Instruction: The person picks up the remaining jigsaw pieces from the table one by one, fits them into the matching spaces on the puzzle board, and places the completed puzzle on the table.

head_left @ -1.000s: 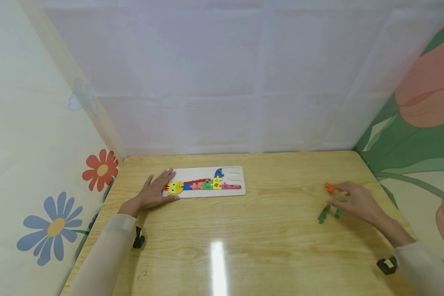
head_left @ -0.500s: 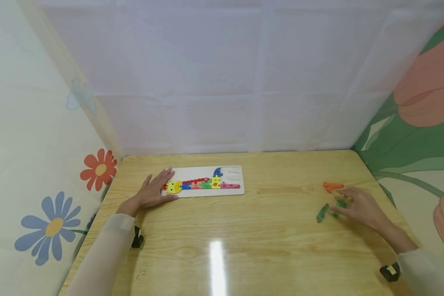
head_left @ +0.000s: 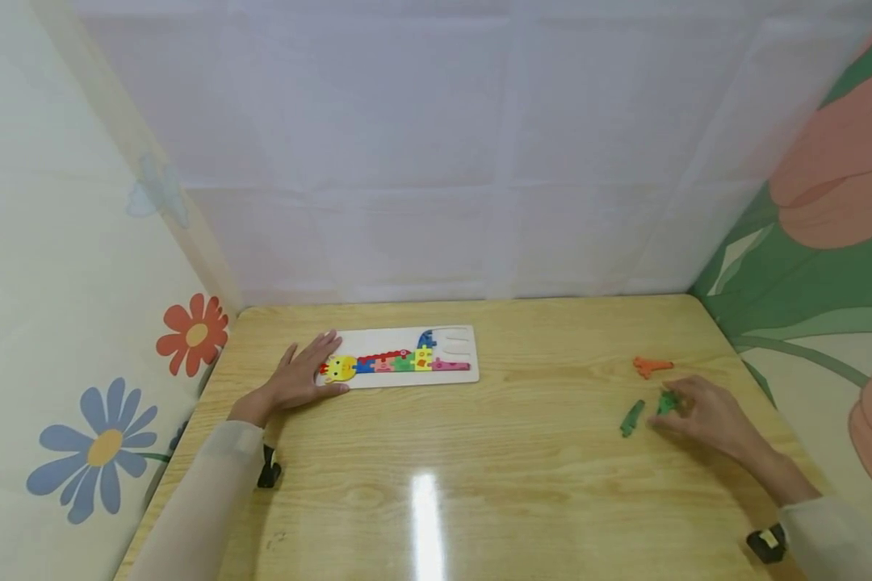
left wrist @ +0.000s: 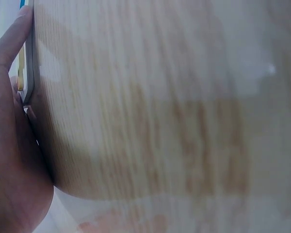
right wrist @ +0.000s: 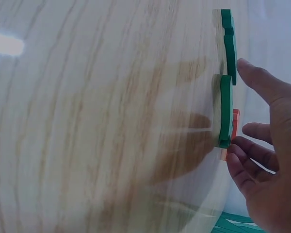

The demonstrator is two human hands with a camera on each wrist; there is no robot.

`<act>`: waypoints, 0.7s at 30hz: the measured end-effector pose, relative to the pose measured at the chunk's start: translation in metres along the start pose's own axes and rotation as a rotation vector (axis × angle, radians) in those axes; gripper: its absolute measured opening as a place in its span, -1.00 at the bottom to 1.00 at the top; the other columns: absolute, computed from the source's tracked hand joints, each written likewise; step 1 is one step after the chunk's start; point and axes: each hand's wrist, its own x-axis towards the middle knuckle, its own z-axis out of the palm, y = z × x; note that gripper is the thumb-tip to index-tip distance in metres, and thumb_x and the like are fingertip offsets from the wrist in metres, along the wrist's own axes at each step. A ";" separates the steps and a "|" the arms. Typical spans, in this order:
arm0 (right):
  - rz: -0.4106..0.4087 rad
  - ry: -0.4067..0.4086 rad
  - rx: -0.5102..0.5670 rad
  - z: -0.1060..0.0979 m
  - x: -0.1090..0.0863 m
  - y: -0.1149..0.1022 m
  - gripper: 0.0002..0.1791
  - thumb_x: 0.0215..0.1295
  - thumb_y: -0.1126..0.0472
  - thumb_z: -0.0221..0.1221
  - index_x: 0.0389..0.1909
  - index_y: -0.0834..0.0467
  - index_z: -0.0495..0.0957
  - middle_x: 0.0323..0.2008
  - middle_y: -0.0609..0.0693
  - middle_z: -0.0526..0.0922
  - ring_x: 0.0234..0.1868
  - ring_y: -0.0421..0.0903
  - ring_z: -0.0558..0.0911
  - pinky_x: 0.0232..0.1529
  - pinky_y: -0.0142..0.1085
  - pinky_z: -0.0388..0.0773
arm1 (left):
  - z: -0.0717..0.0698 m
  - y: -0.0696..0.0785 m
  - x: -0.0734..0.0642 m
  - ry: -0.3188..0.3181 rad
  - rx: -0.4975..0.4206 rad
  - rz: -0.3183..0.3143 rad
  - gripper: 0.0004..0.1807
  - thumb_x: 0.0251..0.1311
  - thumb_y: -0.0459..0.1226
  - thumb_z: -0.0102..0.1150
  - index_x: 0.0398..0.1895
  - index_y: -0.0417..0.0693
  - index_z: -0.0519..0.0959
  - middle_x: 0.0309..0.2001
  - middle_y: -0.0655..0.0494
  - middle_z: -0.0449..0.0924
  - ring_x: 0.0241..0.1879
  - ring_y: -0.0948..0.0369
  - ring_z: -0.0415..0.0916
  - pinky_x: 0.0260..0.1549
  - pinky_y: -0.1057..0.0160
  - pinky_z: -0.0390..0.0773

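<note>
My left hand (head_left: pixel 301 378) rests on the left end of a white puzzle board (head_left: pixel 378 339). Its fingers lie spread over that end, the thumb along the front edge. On the board a giraffe of colourful jigsaw pieces (head_left: pixel 403 362) has a yellow head and a pink leg; bare leg-shaped recesses (head_left: pixel 456 343) show at the right end. At the right, my right hand (head_left: pixel 712 411) has thumb and fingers about a green puzzle piece (right wrist: pixel 226 111) lying on the table. The right wrist view shows the thumb apart from it, fingertips at its other end. A second green piece (head_left: pixel 632 419) lies beside it.
Behind the right hand's fingertips lies an orange puzzle piece (head_left: pixel 652 367). The wooden table (head_left: pixel 523 452) meets a white cloth backdrop (head_left: pixel 436 161) at its far edge. Flower-printed walls stand left and right. A light reflection crosses the tabletop's front middle.
My right hand has let go of the orange piece, which now lies flat, and has moved nearer to me, over the green piece. The left hand stays on the board.
</note>
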 end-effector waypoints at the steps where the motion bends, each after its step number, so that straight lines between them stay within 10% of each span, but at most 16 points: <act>1: 0.006 -0.004 -0.001 0.000 0.000 0.000 -0.16 -0.05 -0.06 0.66 0.08 0.50 0.65 0.00 0.47 0.67 -0.02 0.43 0.67 -0.05 0.31 0.63 | 0.000 0.000 0.000 0.000 0.000 -0.001 0.17 0.27 0.32 0.23 0.73 -0.10 0.00 0.73 -0.17 -0.15 0.70 -0.20 -0.28 0.52 -0.44 -0.46; 21: -0.159 -0.001 -0.035 0.002 0.005 0.013 -0.28 -0.14 0.14 0.68 0.06 0.39 0.69 0.00 0.37 0.68 0.00 0.39 0.68 -0.05 0.30 0.63 | 0.002 -0.003 0.001 0.012 0.006 0.006 0.16 0.28 0.32 0.23 0.73 -0.08 0.00 0.73 -0.16 -0.14 0.70 -0.19 -0.27 0.52 -0.45 -0.44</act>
